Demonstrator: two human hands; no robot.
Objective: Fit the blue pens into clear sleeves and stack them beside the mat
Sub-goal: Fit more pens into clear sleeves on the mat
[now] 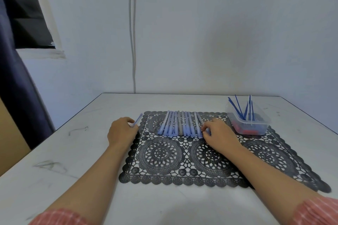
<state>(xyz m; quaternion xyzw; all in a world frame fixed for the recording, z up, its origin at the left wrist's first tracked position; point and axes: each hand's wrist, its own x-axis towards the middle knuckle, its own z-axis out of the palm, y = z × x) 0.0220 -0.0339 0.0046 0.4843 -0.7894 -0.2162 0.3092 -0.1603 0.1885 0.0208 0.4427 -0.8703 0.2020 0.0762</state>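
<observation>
A black lace mat (210,162) lies on the white table. Several pale blue sleeved pens (178,124) lie side by side in a row at the mat's far half. My left hand (121,130) rests just left of the mat, fingers closed around one sleeved pen (138,119) that points away from me above the bare table. My right hand (218,133) is on the mat at the right end of the row, fingertips pinching the near end of the rightmost pen (200,121). A clear tub (256,128) at the mat's far right holds several thin blue pens (243,107) standing upright.
The table (73,151) has scuffed bare surface to the left of the mat and in front of it. A wall with a hanging cable (132,42) stands behind the table's far edge. A dark curtain (16,78) hangs at the left.
</observation>
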